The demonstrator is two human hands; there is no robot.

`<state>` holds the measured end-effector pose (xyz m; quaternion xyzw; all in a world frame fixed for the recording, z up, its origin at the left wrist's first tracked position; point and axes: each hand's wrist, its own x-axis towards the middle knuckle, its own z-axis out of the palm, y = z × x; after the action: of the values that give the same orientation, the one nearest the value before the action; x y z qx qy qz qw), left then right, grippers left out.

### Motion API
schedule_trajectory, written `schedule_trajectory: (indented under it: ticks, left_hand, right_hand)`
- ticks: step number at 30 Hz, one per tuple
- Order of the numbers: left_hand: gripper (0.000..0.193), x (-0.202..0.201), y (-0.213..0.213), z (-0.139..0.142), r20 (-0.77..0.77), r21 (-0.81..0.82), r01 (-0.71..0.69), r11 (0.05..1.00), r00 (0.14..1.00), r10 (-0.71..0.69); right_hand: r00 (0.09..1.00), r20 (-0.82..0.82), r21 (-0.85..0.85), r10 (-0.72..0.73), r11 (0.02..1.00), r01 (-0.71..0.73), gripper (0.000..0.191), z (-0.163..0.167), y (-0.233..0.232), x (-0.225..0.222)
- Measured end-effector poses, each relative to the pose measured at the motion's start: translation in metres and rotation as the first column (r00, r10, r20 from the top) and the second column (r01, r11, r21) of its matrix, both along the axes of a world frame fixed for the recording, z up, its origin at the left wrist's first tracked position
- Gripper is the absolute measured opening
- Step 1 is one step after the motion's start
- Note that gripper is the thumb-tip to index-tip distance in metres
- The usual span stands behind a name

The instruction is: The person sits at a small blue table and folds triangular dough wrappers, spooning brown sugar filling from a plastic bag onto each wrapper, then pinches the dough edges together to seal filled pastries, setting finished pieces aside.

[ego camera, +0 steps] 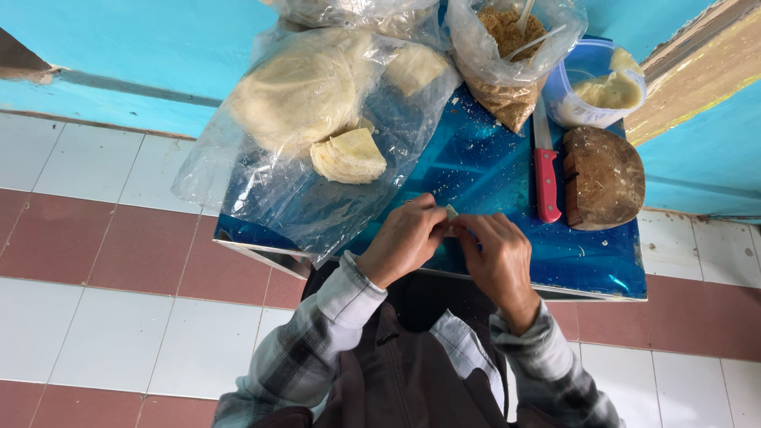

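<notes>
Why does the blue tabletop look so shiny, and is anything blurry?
Head view: soft daylight glares off the glossy blue tabletop and the clear plastic bag; both hands, left hand and right hand, look sharp, shadows faint.

A single head-worn camera looks almost straight down from above the blue table (507, 170), close enough that the table fills the upper middle of the frame. Its near edge faces the wearer's torso at the bottom; beyond its far edge runs the turquoise wall (143, 47).
</notes>
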<state>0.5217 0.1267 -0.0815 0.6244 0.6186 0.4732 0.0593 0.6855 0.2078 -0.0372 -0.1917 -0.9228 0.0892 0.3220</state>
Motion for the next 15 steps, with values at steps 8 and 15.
schedule_trajectory:
  ticks: [8,15]
  left_hand:
    - [0.016,-0.014,0.011,0.006,0.204,-0.067,0.055,0.996,0.978,-0.04]
    - [0.013,0.002,-0.012,0.01,0.022,0.014,-0.027,1.0,0.999,0.027]
  right_hand:
    - [1.0,-0.003,0.175,0.028,0.984,-0.027,0.018,0.006,-0.013,-0.002]
    - [0.995,0.08,-0.037,0.052,0.998,-0.049,0.012,0.0,0.018,-0.01]
